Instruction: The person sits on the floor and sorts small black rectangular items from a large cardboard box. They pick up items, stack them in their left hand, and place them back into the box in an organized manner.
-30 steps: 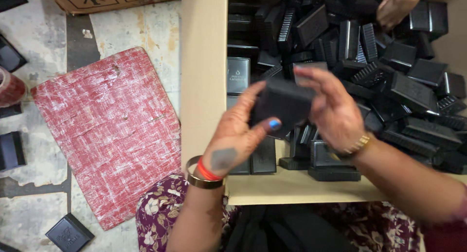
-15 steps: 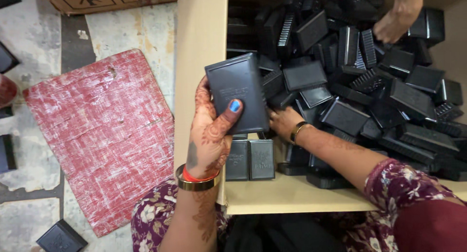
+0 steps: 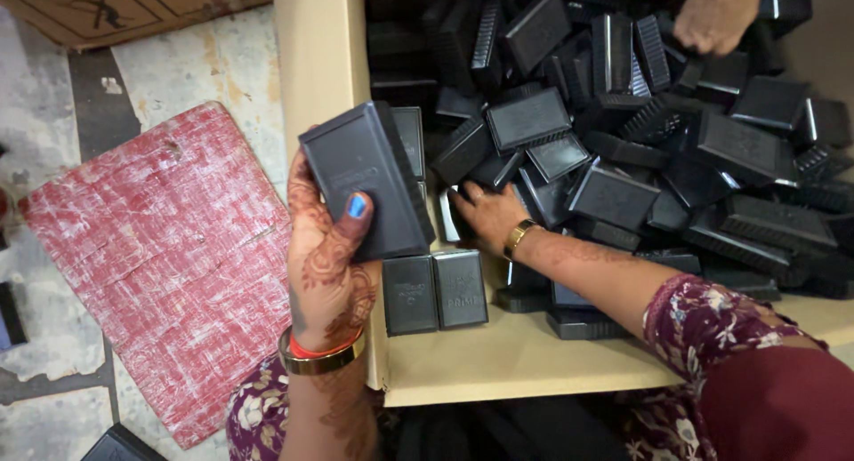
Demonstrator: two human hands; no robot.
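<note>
My left hand (image 3: 325, 248) is raised, palm toward me, wrist bent back, thumb pressed on the face of a black case (image 3: 366, 181) that I grip upright above the surface's (image 3: 463, 363) near-left edge. My right hand (image 3: 485, 214) reaches forward, fingers spread flat into the foot of the pile (image 3: 640, 132) of black cases; it touches them, but I cannot tell whether it holds one. Two cases (image 3: 434, 292) lie side by side just below the held one. Another person's hand (image 3: 716, 16) rests on the far side of the pile. Left of the surface, a red board (image 3: 151, 256) lies on the floor.
</note>
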